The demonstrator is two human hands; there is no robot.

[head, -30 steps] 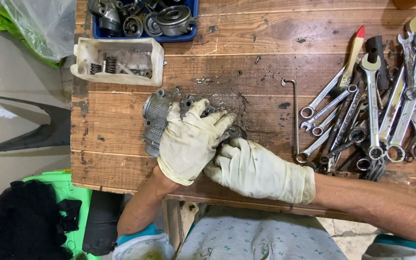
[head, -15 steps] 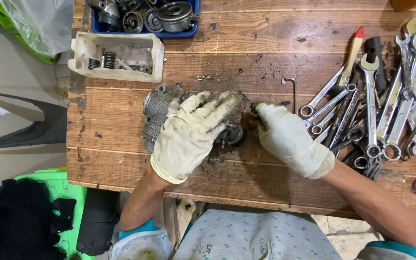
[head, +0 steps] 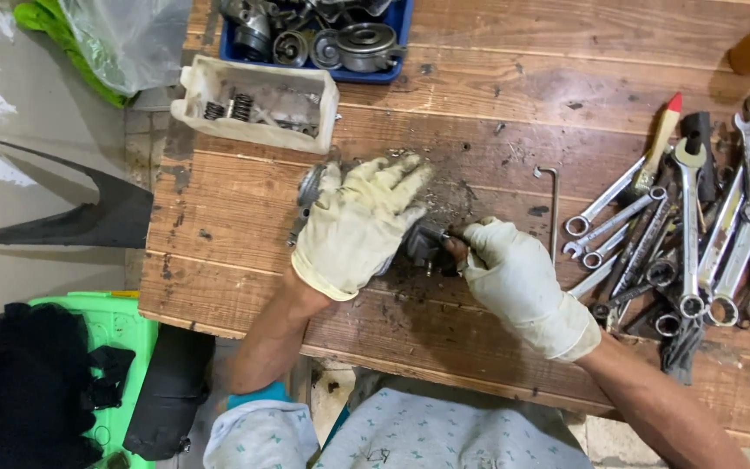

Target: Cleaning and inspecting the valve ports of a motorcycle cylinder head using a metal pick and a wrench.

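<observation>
worn brown plank workbench [head: 479,78] | top centre: blue plastic tray of metal parts [head: 397,35] | upper left: white plastic tub of springs [head: 253,108] | centre: grey metal engine part [head: 310,187] | right: heap of steel spanners [head: 696,243], thin bent steel rod [head: 554,208]

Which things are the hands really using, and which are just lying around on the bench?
In use:
left hand pressing down on the grey metal engine part
right hand pinching its dark greasy end

Lying about:
pile of spanners
bent metal rod
white tray of springs
blue bin of parts
</observation>
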